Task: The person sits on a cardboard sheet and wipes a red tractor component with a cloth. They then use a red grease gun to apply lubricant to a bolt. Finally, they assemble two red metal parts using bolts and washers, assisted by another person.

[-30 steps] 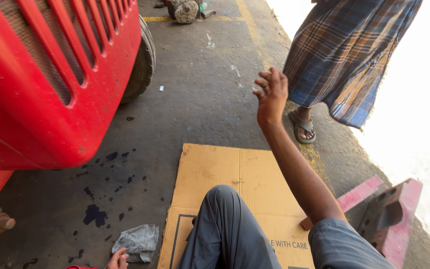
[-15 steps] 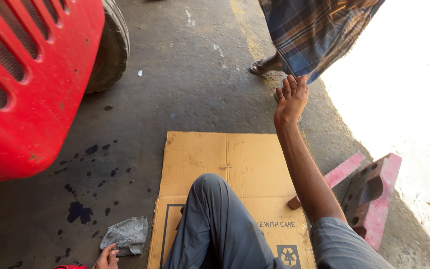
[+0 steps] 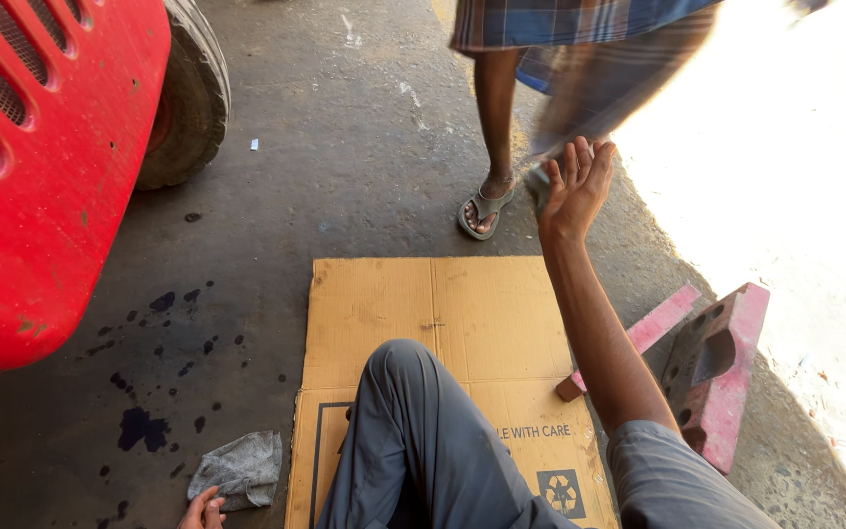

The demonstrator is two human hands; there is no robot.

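Sitting on the cardboard (image 3: pixel 413 304), I see my right hand (image 3: pixel 577 186) raised at 1 o'clock, fingers spread wide, holding nothing. My left hand (image 3: pixel 203 511) touches the grey rag (image 3: pixel 242 468) at 7 o'clock; its grip I cannot tell.

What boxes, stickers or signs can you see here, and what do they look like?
Flattened cardboard box: flat on the floor under the seated person's leg, brown, rectangular, creased.
Printed panel: near end of the cardboard, dark lettering inside a dark outline.
Recycling mark: small dark square beside the knee.
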